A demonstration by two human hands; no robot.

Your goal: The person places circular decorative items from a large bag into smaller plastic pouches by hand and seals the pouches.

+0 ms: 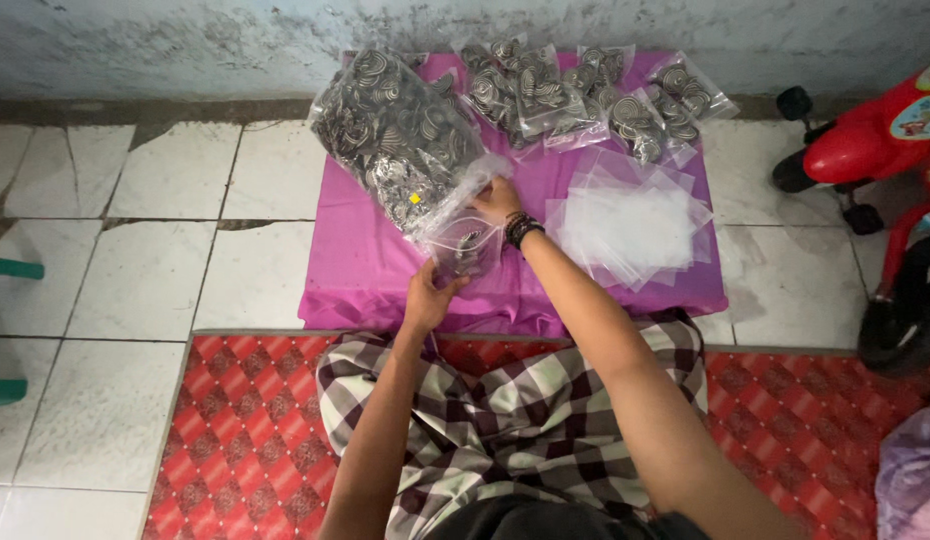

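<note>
White floor tiles carry a pink cloth (365,270) at frame center. My left hand (430,298) pinches a small clear bag (463,248) from below; my right hand (497,198) grips the big bag's (400,135) mouth just above it. Empty bags (630,225) lie right; bare tiles open left.
</note>
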